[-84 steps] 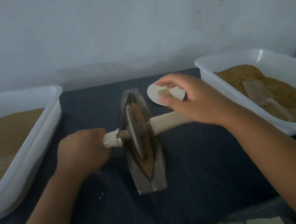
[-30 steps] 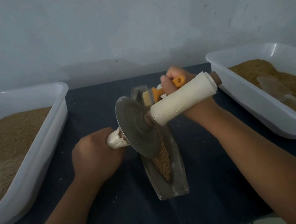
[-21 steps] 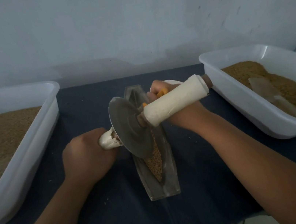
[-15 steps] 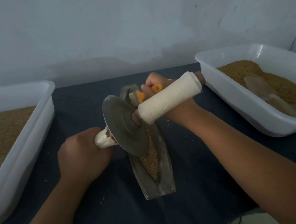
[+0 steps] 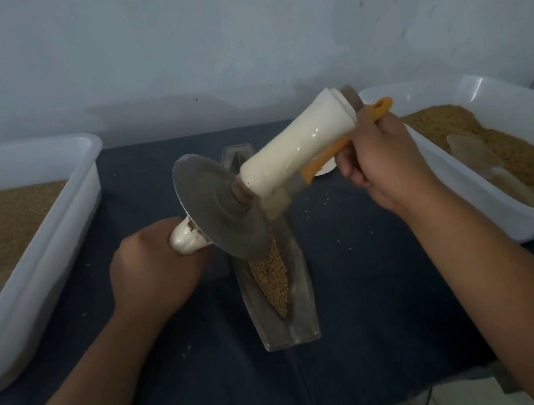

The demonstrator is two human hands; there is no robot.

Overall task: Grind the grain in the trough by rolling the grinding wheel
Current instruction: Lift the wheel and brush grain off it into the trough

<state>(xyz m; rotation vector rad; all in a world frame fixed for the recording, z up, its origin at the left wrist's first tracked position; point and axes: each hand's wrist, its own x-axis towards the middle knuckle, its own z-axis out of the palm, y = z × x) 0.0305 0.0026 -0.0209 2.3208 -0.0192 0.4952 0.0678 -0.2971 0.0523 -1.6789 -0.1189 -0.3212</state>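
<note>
The left hand (image 5: 154, 271) alone grips the grinding wheel (image 5: 221, 209), tilted steeply over the trough (image 5: 303, 304) at the middle of the desk (image 5: 375, 290); the right hand (image 5: 381, 164) holds an orange-handled tool (image 5: 331, 154) beside the free handle. A slipped grip would likely drop the disc, scattering grain (image 5: 272, 281).

Left hand (image 5: 155, 274) clenched low; right hand (image 5: 383, 164) higher, fingers (image 5: 355, 173) curled.

Grey grinding wheel (image 5: 221, 209), cream-white handle (image 5: 298, 142); golden-brown grain (image 5: 272, 281) in grey trough (image 5: 287, 324); orange tool handle (image 5: 331, 154); dark navy surface (image 5: 358, 292); white left tub (image 5: 40, 246) and right tub (image 5: 450, 95).
</note>
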